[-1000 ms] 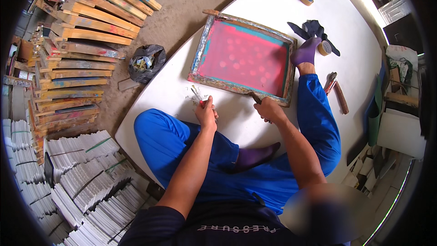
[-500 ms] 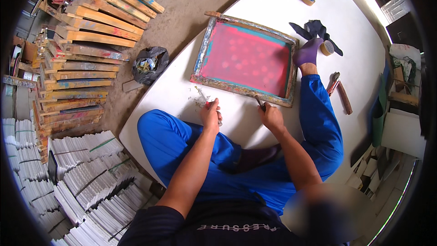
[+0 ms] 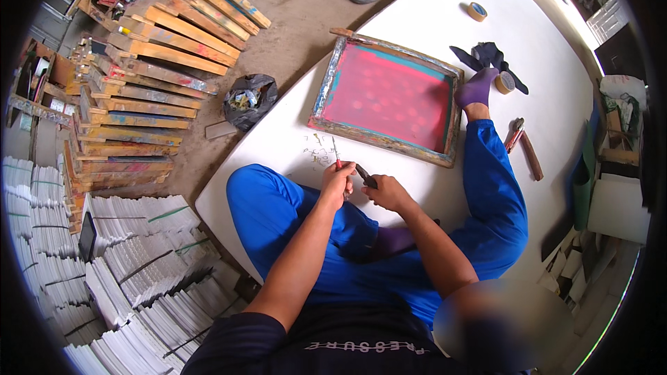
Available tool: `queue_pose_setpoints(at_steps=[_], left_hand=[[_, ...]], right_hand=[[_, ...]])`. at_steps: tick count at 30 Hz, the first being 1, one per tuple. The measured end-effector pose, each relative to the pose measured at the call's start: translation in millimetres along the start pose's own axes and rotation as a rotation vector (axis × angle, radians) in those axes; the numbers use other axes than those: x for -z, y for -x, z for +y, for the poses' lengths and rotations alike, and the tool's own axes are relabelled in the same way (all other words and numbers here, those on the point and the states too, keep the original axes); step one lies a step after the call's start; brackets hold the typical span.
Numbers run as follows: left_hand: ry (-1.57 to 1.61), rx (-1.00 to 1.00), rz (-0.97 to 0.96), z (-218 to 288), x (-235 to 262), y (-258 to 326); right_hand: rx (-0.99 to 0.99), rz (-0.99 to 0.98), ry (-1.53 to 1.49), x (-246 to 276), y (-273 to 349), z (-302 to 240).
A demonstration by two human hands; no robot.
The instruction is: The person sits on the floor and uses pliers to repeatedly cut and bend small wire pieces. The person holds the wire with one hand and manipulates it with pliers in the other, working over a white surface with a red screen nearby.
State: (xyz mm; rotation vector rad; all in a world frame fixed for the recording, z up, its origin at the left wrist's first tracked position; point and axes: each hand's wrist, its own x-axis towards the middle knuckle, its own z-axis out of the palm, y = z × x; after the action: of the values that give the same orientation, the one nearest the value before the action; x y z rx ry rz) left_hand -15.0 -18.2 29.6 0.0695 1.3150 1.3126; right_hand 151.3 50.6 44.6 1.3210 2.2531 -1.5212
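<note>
My left hand is closed around a slim screwdriver-like tool, its thin shaft pointing away from me and a red part showing just above the fingers. My right hand grips a dark-handled tool that looks like pliers. Its tip reaches the fingers of my left hand, but I cannot tell whether the two tools touch. Just beyond both hands, a wooden screen-printing frame with pink-stained mesh lies on the white board. Small dark scraps are scattered beside its near left corner.
Tape rolls, a dark cloth and a wooden-handled hammer lie on the board. My purple-socked foot rests near the frame's right side. Leftward stand a black bag, stacked wooden frames and bundled white sheets.
My right hand has moved left from the frame's near edge, bringing the pliers to my left hand. The left hand's tool now points more straight ahead. The whole view has shifted slightly.
</note>
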Motion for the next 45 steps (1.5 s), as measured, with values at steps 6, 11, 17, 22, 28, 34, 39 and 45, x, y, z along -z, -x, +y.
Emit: queue_pose_setpoints(at_steps=[6,11,17,22,28,34,39,45], left_hand=[[0.187,-0.09,0.354,5,18,-16],[0.181,-0.041,0.502,21,8,-7],[0.082,-0.026,0.394,3,-3,-12],[0.062,-0.036,0.373,-4,-3,-15],[0.023,-0.035,0.357,-5,0,-19],[0.038,-0.05,0.332,-1,-7,-17],[0.085,-0.084,0.348,0,-14,-18],[0.068,-0.075,0.342,-7,-13,-23]], right_hand=[[-0.064,-0.206,-0.412,-1,-7,-6],[-0.216,-0.109,-0.667,24,5,17],[-0.365,-0.003,-0.621,67,9,41],[-0.409,-0.033,-0.655,84,8,40],[-0.443,-0.103,-0.65,92,0,37],[-0.537,-0.206,-0.62,115,-6,32],[-0.533,-0.09,-0.439,106,-10,32],[-0.47,0.188,-0.185,71,-7,32]])
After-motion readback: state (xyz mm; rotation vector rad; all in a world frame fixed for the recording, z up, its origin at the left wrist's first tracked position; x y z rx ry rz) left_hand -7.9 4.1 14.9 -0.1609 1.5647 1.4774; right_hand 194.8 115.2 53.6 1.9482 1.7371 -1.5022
